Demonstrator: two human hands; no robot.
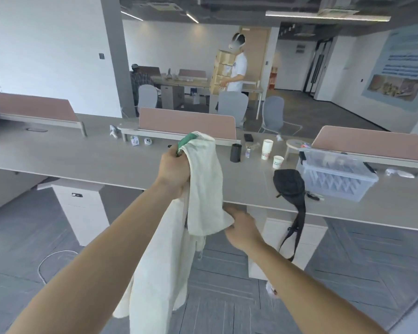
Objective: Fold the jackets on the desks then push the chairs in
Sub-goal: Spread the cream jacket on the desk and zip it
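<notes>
Jacket (203,184) hangs in air, just in front of desk (82,155) edge. Left hand (175,171) grips collar up high. Right hand (243,229) pinches low edge. Best: keep 2 hands tight, lay flat on desk, smooth, fold.

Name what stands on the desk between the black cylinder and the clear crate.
Head view: a tall paper cup, a shorter paper cup and a small blurred clear item.

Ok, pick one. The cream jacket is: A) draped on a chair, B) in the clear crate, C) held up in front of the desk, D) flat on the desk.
C: the left grip holds the cream jacket by its collar, the right grip pinches a lower corner.
</notes>
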